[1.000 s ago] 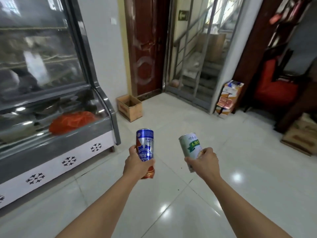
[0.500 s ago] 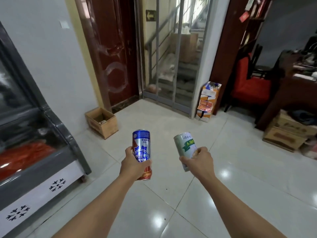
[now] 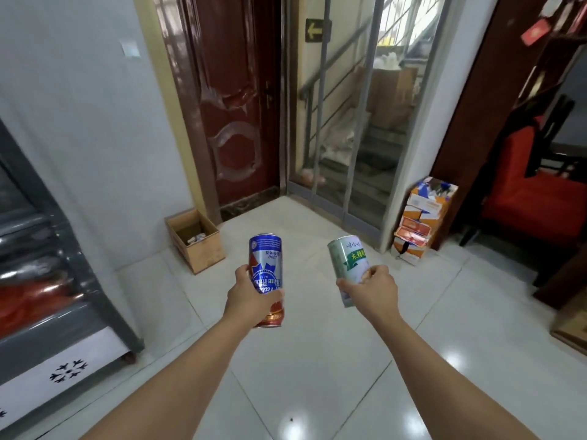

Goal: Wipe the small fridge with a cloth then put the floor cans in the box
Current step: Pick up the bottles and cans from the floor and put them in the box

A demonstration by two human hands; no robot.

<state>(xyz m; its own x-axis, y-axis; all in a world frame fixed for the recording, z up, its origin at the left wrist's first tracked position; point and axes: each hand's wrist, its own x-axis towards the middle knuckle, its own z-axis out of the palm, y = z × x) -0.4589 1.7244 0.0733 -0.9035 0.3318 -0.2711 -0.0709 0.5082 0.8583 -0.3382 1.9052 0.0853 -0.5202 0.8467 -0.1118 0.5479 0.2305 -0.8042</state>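
Above white tiles – both arms outstretched, L hand (image 3: pixel 251 295) gripping blue can (image 3: pixel 266 274), R hand (image 3: pixel 374 292) gripping green can (image 3: pixel 348 265)

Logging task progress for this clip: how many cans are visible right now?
2 clearly: a blue can in the left hand, a green can in the right hand. The box by the wall may hold more.
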